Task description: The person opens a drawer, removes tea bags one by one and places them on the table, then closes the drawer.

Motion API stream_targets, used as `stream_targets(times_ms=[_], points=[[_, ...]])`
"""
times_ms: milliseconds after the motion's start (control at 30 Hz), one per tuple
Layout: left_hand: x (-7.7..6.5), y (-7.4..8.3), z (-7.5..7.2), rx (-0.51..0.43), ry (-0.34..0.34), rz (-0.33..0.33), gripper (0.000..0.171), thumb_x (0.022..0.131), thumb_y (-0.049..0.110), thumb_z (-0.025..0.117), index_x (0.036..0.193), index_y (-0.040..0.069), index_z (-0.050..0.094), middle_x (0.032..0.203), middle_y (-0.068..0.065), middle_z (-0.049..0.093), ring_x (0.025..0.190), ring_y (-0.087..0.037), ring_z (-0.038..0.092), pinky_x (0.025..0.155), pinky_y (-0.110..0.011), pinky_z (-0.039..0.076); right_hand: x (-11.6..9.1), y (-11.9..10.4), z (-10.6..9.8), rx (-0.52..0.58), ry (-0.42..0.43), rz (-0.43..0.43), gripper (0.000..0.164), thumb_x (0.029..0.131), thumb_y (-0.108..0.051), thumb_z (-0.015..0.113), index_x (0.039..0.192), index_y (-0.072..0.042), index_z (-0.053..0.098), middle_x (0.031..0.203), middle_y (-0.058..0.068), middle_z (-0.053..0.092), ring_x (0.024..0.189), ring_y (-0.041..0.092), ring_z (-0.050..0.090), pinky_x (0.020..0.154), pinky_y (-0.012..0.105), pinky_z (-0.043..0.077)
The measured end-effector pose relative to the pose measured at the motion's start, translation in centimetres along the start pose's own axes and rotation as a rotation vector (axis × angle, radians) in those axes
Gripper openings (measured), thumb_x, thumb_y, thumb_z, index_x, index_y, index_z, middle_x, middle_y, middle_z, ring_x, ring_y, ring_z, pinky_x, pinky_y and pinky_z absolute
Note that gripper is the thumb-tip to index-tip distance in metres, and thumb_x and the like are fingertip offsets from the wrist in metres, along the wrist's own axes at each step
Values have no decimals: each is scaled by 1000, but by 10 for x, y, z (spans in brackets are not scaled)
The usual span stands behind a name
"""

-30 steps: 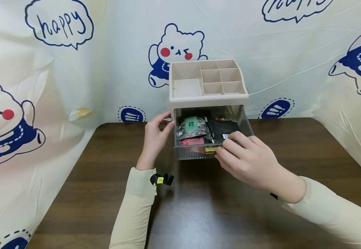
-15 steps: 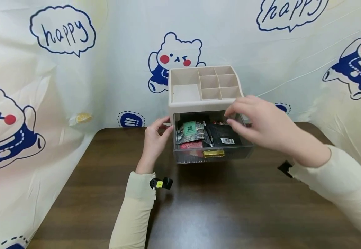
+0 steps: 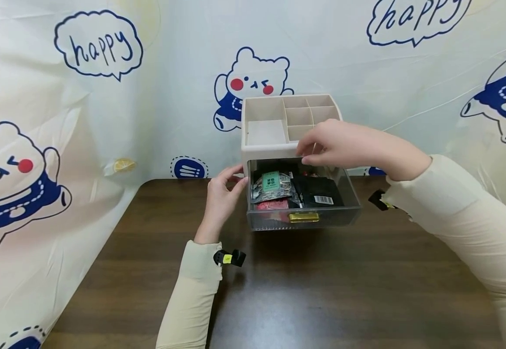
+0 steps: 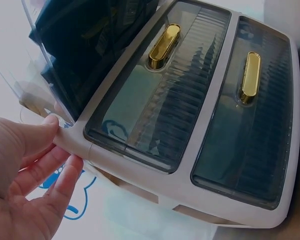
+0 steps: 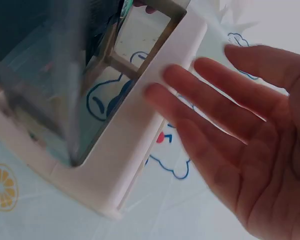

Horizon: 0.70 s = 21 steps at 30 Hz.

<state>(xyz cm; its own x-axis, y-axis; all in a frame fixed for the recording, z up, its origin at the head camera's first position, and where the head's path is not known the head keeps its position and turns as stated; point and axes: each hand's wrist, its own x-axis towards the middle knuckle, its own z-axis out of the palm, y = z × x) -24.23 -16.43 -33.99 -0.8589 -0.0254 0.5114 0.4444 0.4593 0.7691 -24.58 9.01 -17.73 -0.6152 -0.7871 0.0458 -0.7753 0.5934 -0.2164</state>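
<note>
A cream desktop organizer (image 3: 267, 152) stands at the far side of the table, its clear top drawer (image 3: 274, 223) pulled out. Inside the drawer lie a patterned sachet with a green label (image 3: 271, 182), a pink packet (image 3: 272, 204) and a black packet with a barcode (image 3: 318, 189). My left hand (image 3: 222, 201) touches the organizer's left side; in the left wrist view its thumb and fingertips rest at the frame's corner. Above the drawer, at the organizer's front top edge, hovers my right hand (image 3: 333, 143). Its fingers (image 5: 210, 110) are extended in the right wrist view and hold nothing.
Dividers split the organizer's top tray (image 3: 263, 133) into several compartments. Below the pulled-out drawer, closed drawers with gold handles (image 4: 251, 77) show in the left wrist view. A dark wooden table (image 3: 322, 291) lies in front, and a printed cloth (image 3: 183, 87) hangs behind.
My right hand has left the drawer's front by its gold handle and moved up and back over the drawer, then slightly left. My left hand stays at the organizer's side.
</note>
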Motion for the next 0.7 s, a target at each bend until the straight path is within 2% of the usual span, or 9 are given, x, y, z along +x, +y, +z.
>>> stream_targets(times_ms=[167, 367, 533, 700], points=[[1, 0, 1, -5, 9, 8, 33, 86, 9, 64, 119, 7, 60, 111, -10, 62, 88, -17, 57, 75, -39, 52, 16, -3, 3, -27, -200, -5, 20, 88, -11, 60, 106, -3, 65, 95, 7, 67, 85, 15, 58, 81, 40, 48], [2, 1, 1, -13, 14, 11, 33, 86, 9, 64, 119, 6, 60, 112, -10, 61, 90, -20, 57, 74, -41, 52, 31, -6, 8, -68, -420, 109, 28, 90, -17, 58, 113, -1, 60, 112, 13, 60, 98, 21, 53, 88, 44, 44], [3, 1, 1, -7, 17, 3, 34, 86, 9, 64, 119, 7, 60, 112, -10, 61, 90, -20, 57, 73, -39, 52, 36, -7, 12, -112, -494, 164, 34, 90, -18, 59, 119, -1, 57, 120, 14, 56, 104, 24, 49, 90, 44, 43], [3, 0, 3, 1, 7, -4, 35, 86, 9, 65, 120, 8, 59, 112, -10, 61, 91, -19, 57, 76, -39, 52, 34, -6, 15, -125, -517, 180, 40, 86, -15, 64, 121, 0, 54, 112, 13, 59, 97, 22, 52, 85, 41, 45]])
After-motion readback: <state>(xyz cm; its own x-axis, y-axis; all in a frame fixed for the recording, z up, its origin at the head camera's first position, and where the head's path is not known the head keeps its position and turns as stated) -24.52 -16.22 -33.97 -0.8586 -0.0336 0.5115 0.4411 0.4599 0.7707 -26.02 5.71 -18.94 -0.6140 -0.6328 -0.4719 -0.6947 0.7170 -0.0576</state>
